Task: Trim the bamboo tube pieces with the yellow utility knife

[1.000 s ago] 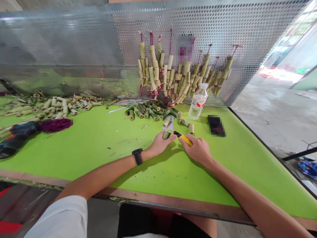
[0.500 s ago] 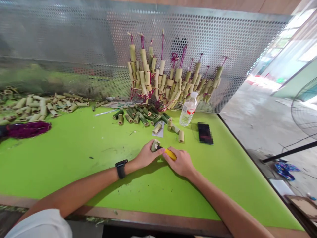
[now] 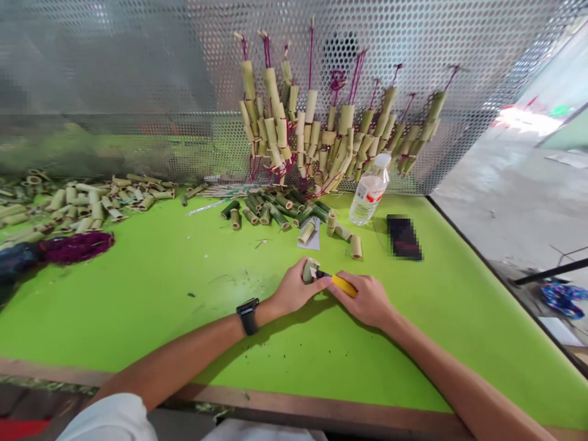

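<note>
My left hand is closed around a short bamboo tube, its open end tilted up and away from me. In my right hand is a yellow-handled utility knife. Its dark front end meets the rim of the tube, and a pale patch shows there. My left thumb presses by the knife's front, close to the right fingertips. Both hands are just above the green tabletop. Fingers behind the tube are hidden.
Green bamboo pieces lie beyond my hands, near a water bottle and a pixelated dark object. Strung bamboo tubes lean on a perforated metal panel. Leftward are pale bamboo pieces and purple cord.
The view has shifted, so the whole scene sits further right or higher in the picture. Both hands keep the same hold, with the knife still against the tube's rim.
</note>
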### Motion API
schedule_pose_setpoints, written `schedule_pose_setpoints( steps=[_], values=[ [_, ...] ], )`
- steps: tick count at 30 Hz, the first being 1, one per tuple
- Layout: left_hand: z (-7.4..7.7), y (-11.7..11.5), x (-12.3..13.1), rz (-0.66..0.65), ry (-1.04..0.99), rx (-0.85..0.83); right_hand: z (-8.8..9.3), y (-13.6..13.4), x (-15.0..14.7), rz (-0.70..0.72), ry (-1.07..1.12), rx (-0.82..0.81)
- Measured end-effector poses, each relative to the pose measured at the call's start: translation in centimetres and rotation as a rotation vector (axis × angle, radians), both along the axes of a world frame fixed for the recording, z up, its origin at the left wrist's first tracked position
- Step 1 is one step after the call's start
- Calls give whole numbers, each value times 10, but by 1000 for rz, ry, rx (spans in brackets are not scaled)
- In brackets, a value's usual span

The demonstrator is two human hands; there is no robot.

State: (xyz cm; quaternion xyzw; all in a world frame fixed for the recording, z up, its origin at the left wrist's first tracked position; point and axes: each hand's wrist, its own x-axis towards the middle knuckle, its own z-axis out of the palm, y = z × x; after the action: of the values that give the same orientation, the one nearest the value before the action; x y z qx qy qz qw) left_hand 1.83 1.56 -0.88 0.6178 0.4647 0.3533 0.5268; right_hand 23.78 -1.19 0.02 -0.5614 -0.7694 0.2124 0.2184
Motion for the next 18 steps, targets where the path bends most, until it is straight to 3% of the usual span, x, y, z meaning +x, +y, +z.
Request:
schedule_pose_setpoints(
  steps=[13, 18],
  values=[
    [8, 2, -4, -70, -14, -29, 3, 2, -2, 1, 7, -7],
    [7, 3, -4, -42, -33, 2, 0, 1, -2, -51, 15, 21]
  ],
)
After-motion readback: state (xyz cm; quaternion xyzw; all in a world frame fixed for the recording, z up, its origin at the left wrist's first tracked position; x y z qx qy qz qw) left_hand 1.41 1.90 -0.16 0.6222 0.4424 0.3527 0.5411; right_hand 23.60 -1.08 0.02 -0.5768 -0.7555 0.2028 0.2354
